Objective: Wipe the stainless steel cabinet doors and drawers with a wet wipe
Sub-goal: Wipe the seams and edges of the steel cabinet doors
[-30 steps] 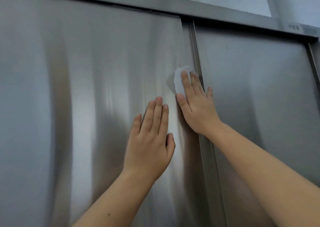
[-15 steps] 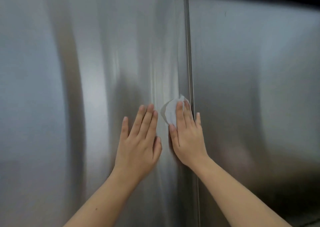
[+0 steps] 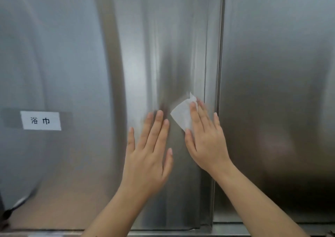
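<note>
Here, from my remote view, the right hand [image 3: 206, 142] presses a white wet wipe [image 3: 182, 113] with straight fingers against the left stainless steel door [image 3: 72, 55], just beside its seam with the right door [image 3: 272, 73]. The left hand [image 3: 146, 157] lies flat on the same door, fingers straight, holding nothing. At left, a white label [image 3: 40, 120] reads "浴巾".

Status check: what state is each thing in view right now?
Left hand: flat on left door, fingers straight.
Right hand: flat, pressing wet wipe onto left door.
Wet wipe: folded, partly under right hand.
Left door: no gap showing at its edge.
Label: stuck flat on left door.
</note>
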